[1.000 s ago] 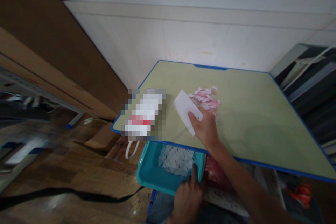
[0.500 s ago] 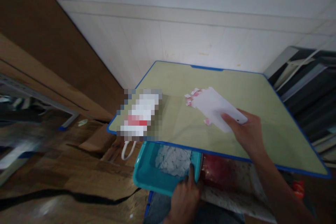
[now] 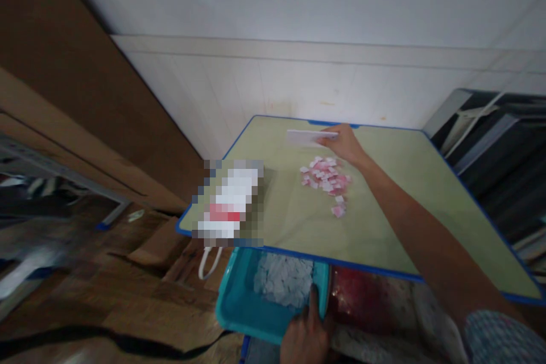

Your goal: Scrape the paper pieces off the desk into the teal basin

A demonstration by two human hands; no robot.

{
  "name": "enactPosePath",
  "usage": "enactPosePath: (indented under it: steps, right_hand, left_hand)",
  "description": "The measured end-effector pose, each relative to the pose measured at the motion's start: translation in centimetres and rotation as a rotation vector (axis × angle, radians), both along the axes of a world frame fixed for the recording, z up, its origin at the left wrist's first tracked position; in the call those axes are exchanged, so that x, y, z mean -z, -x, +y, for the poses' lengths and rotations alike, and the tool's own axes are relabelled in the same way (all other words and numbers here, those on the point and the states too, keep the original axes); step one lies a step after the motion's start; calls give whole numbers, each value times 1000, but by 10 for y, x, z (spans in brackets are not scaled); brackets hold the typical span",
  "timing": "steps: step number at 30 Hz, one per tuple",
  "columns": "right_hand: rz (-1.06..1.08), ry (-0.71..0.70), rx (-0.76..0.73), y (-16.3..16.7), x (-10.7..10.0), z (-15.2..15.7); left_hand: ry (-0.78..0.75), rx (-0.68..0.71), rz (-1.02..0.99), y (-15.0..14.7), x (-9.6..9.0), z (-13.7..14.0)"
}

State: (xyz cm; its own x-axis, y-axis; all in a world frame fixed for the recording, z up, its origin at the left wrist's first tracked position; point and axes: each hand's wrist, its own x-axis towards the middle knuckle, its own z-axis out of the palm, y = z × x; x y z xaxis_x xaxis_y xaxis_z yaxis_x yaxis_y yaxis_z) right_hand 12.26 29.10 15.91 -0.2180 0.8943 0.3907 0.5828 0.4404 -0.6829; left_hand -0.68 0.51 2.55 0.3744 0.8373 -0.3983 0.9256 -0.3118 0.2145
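Observation:
My right hand is closed around one end of a white flat card, seen nearly edge-on above the far part of the board. Just in front of it, a loose pile of small pink-and-white square pieces lies on the pale green, blue-rimmed board. Below the board's near edge, my left hand grips the near right side of a teal tray. Its index finger stretches over the rim, while the other fingers are curled and partly hidden. Many white flakes fill part of the tray.
A pixelated white and red object occupies the board's left end, with a white loop hanging off it. A white wall rises behind. Dark panels lean at right; a brown panel stands left. A black strap crosses the floor.
My right hand has carried the card away to the far side and turned it from flat to nearly edge-on, uncovering the pile. My left hand keeps its place on the tray.

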Motion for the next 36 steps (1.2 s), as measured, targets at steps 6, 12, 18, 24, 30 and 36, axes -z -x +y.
enactPosePath:
  steps: [6,12,18,24,30,36]
  right_hand:
    - [19,68,60,-40,21,49]
    - [1,229,-187,-9,36,42]
    - [-56,418,-546,2,25,10]
    - [-116,482,-690,-43,10,-6]
    - [-118,364,-579,-83,-28,-27]
    - [-53,161,-92,-122,-40,-81]
  left_hand:
    - [90,-99,22,-4,10,2]
    - [124,-103,40,-5,10,4]
    - [77,-36,127,-6,11,0]
    - [77,-22,128,-5,9,0]
    - [127,13,149,-6,0,3]
    - [142,19,148,-4,-5,4]
